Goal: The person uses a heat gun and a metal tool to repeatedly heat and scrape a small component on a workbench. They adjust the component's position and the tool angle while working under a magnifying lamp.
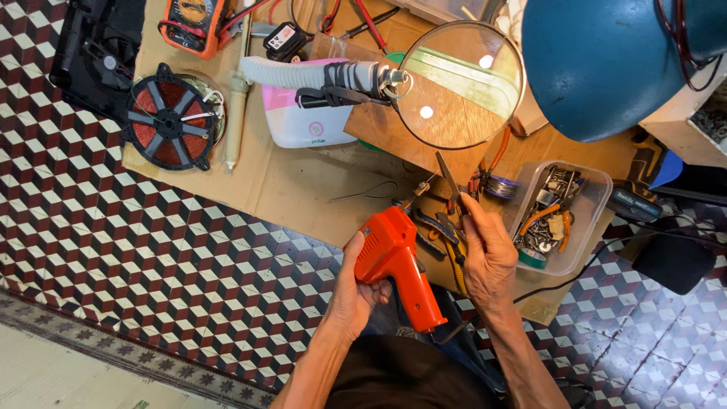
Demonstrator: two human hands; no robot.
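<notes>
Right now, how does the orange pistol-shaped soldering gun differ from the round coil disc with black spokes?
The orange pistol-shaped soldering gun is held in the left hand, off the surface; the round coil disc with black spokes lies flat and untouched on the cardboard sheet. The gun is long and angular; the disc is circular and flat. Both show reddish-orange colour.

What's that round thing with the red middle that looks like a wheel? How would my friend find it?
Start at the brown cardboard sheet spread over the checkered floor, and go to its far left corner. The wheel-like thing lies flat there, left of a white and pink box. It is the only round piece with black spokes over tightly wound red wire.
</notes>
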